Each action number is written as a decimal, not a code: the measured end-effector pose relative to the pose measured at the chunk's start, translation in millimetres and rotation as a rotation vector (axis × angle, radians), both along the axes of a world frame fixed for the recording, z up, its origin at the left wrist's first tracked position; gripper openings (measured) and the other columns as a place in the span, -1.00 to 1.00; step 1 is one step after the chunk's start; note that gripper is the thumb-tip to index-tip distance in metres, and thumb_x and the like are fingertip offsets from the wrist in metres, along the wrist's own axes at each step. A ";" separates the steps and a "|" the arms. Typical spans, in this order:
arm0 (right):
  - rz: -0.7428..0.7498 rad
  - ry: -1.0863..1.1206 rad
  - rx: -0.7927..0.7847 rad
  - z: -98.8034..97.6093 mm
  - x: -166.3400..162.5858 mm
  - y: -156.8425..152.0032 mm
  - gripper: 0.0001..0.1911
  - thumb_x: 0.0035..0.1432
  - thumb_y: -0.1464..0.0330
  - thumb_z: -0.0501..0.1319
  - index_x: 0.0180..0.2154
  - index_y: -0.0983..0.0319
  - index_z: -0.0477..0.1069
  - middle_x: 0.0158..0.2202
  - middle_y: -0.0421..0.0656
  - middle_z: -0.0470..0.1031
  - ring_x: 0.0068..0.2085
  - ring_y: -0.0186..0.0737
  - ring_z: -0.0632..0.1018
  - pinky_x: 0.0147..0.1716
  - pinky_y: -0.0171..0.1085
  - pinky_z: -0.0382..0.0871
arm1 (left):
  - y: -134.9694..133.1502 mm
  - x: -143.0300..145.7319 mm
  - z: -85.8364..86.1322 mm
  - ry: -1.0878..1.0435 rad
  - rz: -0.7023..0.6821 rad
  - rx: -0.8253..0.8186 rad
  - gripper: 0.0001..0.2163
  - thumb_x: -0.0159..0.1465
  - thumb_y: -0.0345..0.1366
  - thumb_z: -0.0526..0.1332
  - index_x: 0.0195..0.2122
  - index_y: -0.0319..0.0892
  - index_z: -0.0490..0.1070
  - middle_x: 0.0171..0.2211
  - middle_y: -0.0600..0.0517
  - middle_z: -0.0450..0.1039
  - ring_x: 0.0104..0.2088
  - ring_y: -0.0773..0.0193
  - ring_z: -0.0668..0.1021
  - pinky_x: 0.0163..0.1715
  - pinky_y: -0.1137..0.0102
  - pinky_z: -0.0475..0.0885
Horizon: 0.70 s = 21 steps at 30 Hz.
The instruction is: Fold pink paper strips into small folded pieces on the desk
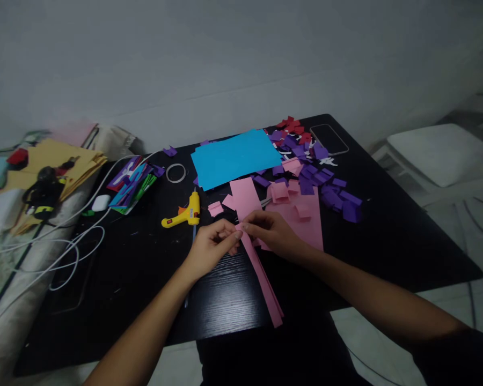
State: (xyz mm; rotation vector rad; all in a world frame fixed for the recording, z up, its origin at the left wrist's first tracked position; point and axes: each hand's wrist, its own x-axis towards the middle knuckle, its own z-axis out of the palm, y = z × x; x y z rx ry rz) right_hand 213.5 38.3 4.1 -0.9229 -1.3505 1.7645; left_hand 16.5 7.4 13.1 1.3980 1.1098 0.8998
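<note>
Both hands meet over the middle of the black table at the upper end of a long folded pink paper strip [261,276]. My left hand [215,244] pinches that end between thumb and fingers. Opposite it, my right hand [271,230] has thumb and forefinger closed on the same end. The strip's loose layers hang down toward the table's front edge. Behind the hands lies a wider pink paper piece [245,198]. Scissors, mostly hidden, show a bit of blade [265,202] beside it. A larger pink sheet [312,230] with small folded pink pieces [279,193] lies right of the hands.
A yellow glue gun [183,213] lies left of the hands. Blue sheets [235,158] are stacked behind. Purple pieces [338,198] and red pieces [292,126] lie at the right, near a phone-like dark slab [329,138]. White cables [76,241], a tape ring [176,173] and coloured papers [132,182] occupy the left.
</note>
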 end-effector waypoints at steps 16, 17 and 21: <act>0.050 -0.004 -0.075 2.3 1.7 0.8 -0.73 0.14 0.14 0.40 -0.34 0.22 0.57 -0.43 -0.23 0.46 -0.39 -0.33 0.47 -0.43 -0.35 0.40 | 2.7 -7.2 1.3 0.076 0.075 0.282 -0.85 0.28 -0.27 0.42 -0.17 -0.19 0.59 -0.41 0.05 0.59 -0.44 0.36 0.59 -0.39 0.47 0.51; 0.055 -0.006 -0.076 2.6 1.9 0.7 -0.74 0.14 0.15 0.40 -0.35 0.22 0.57 -0.42 -0.23 0.46 -0.38 -0.32 0.47 -0.42 -0.35 0.40 | 3.4 -8.3 2.0 0.099 0.086 0.337 -0.84 0.26 -0.29 0.44 -0.14 -0.17 0.61 -0.37 0.04 0.61 -0.41 0.35 0.60 -0.36 0.46 0.52; 0.062 -0.010 -0.062 3.9 2.3 -0.1 -0.75 0.13 0.16 0.39 -0.37 0.22 0.56 -0.44 -0.24 0.45 -0.38 -0.31 0.46 -0.40 -0.33 0.39 | 4.1 -9.9 4.3 0.211 0.075 0.505 -0.85 0.26 -0.34 0.45 -0.14 -0.09 0.67 -0.32 0.02 0.66 -0.35 0.31 0.60 -0.34 0.42 0.51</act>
